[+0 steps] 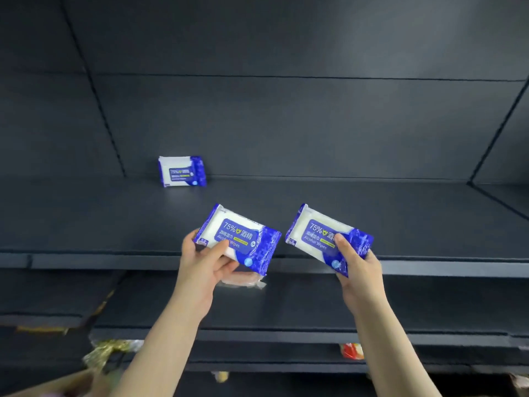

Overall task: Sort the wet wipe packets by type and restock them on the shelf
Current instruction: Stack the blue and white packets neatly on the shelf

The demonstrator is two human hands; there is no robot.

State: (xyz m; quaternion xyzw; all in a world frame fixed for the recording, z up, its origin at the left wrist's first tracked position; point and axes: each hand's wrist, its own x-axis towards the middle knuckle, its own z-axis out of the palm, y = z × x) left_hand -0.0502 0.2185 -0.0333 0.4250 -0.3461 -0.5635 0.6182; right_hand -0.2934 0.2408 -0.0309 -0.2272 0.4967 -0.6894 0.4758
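Gripping the left packet [240, 239], the left hand [200, 260] holds it over the shelf [415, 219] edge, possibly with a pinkish pack [243, 282] beneath; the right hand [360, 272] grips the right packet [320, 236]. A third packet [182, 171] stands rear-left.

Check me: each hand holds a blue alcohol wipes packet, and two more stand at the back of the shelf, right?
Not two: the head view shows only one standing packet at the back of the shelf. The left hand holds one blue alcohol wipes packet, the right hand a second blue packet.
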